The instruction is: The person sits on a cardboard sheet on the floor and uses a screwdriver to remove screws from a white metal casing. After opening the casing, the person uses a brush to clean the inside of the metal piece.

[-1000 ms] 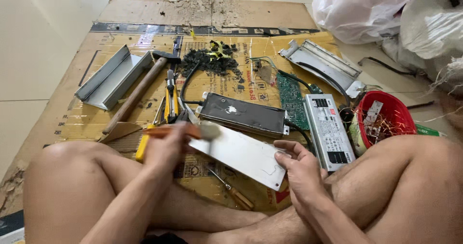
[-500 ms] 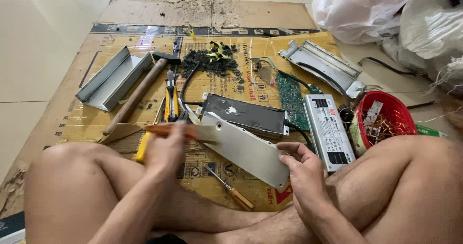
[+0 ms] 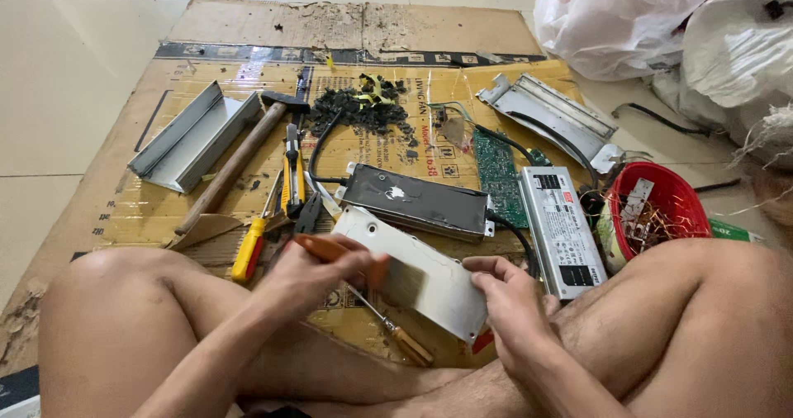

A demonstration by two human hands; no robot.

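The left hand (image 3: 310, 273) grips an orange-handled brush (image 3: 363, 261), fingers clenched around the handle, its bristles now lying on the flat grey metal cover plate (image 3: 421, 282); earlier they sat at the plate's far left end. The right hand (image 3: 508, 302) pinches the plate's near right edge, as before. The plate rests tilted above the brown cardboard sheet (image 3: 124, 211), just before the black rectangular power-supply casing (image 3: 417, 201).

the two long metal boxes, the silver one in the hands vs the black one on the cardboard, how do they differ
The silver box is pale, bare metal; the black box is dark with a white scuff. The silver one is tilted and steadied by the right hand while the left hand works a brush on it; the black one lies flat, untouched, with a cable attached. Both are long, flat rectangular housings.
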